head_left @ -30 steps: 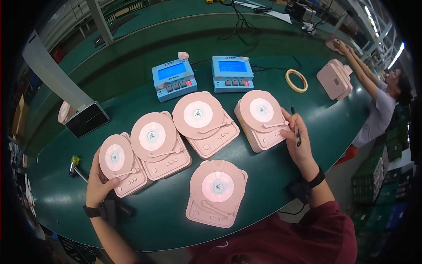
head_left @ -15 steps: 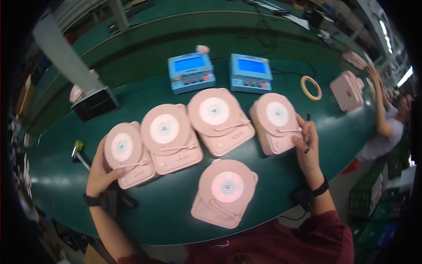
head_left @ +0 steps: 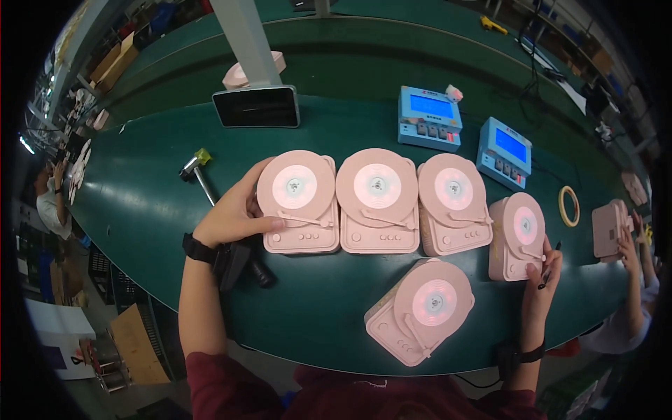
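Observation:
Several pink mini record players with lit white discs are on the table. My left hand (head_left: 232, 217) is closed round the side of the leftmost pink record player (head_left: 299, 239), thumb on its front. Beside that one stand a second record player (head_left: 378, 240) and a third record player (head_left: 458, 239). At the right end, my right hand (head_left: 544, 278) grips the lower right edge of the tilted record player (head_left: 516, 262), with a black pen (head_left: 549, 266) between its fingers. Nearer me, apart from the row, lies another record player (head_left: 427, 308), turned askew.
Behind the row sit two blue testers, one tester (head_left: 430, 119) left of another tester (head_left: 505, 150). A phone-like black screen (head_left: 256, 107) leans by a post. A hammer (head_left: 199, 175), a black-handled tool (head_left: 245, 269) and a tape roll (head_left: 568, 206) lie around. A co-worker's hands (head_left: 630, 245) are far right.
My view has swung left, so everything sits further right in the picture. The gap left of the right-end record player looks narrower. Both hands stay on the same record players.

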### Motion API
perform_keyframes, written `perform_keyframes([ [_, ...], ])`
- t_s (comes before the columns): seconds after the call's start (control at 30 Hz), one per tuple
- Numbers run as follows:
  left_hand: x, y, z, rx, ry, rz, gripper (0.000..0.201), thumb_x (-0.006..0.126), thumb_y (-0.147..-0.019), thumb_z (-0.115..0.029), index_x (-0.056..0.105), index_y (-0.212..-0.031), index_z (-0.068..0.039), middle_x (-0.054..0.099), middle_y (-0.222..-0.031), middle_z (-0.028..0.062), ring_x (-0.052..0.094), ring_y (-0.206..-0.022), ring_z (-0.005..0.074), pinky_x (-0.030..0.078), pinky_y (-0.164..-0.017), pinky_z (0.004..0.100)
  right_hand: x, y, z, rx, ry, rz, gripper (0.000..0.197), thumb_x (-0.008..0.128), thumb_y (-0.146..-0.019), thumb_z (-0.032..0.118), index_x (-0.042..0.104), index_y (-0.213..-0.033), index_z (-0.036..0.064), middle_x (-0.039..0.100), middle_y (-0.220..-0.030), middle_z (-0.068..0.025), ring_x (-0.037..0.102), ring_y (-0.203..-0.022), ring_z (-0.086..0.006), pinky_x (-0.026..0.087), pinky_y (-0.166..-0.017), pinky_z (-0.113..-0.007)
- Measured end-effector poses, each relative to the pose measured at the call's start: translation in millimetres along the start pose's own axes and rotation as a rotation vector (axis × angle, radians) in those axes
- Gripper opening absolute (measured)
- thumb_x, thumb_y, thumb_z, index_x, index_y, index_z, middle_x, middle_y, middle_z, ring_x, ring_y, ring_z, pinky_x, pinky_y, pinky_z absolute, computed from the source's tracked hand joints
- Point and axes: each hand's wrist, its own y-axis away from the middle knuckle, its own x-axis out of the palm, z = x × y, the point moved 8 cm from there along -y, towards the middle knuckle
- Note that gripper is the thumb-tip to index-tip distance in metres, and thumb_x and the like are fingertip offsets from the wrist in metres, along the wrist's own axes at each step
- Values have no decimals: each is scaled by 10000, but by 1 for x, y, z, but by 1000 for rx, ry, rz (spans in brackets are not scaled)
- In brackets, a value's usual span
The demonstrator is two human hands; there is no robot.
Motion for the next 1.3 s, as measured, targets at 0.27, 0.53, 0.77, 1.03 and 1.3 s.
perform_keyframes([
  [0.27, -6, -1, 4, 25, -61, 10, 955, 820, -699, -134, 256, -1465, -47, 515, -1265, 72, 550, -1053, 112, 501, -786, 229, -2, -2, -1, -1, 9, -39, 407, 722, -778, 85, 358, -954, 126, 454, -1390, -244, 428, -1290, -256, 247, -1106, -382],
  [0.53, -5, 2, 7, 45, -18, 32, 926, 779, -744, -165, 229, -1480, -55, 501, -1282, 80, 535, -1066, 121, 479, -817, 250, -42, -8, 8, -45, 17, 4, 274, 627, -808, 12, 408, -949, 95, 560, -1186, -174, 501, -1171, -286, 371, -992, -349],
  [0.77, -10, -1, 6, -82, -121, 21, 761, 637, -884, -314, 229, -1488, -94, 549, -1208, 97, 612, -827, 101, 521, -605, 213, -16, 9, 29, -136, 1082, 164, 316, 476, -744, -139, 523, -1018, 12, 497, -1072, -192, 500, -1060, -369, 400, -939, -352],
  [1.03, -18, 7, 3, 45, -196, -55, 679, 542, -918, -339, 265, -1481, -80, 554, -1212, 76, 606, -772, 93, 486, -538, 183, 46, 21, 74, -321, 838, 83, 364, 676, -752, 80, 561, -1097, 66, 453, -1287, -162, 408, -1232, -381, 321, -1045, -439],
  [1.3, -14, -4, 5, 54, -214, -30, 701, 541, -910, -366, 260, -1483, -76, 545, -1230, 76, 596, -782, 89, 472, -551, 167, 46, 24, 54, -435, 861, 101, 451, 862, -571, 174, 659, -968, 109, 477, -1354, -169, 409, -1268, -382, 323, -1060, -481],
])
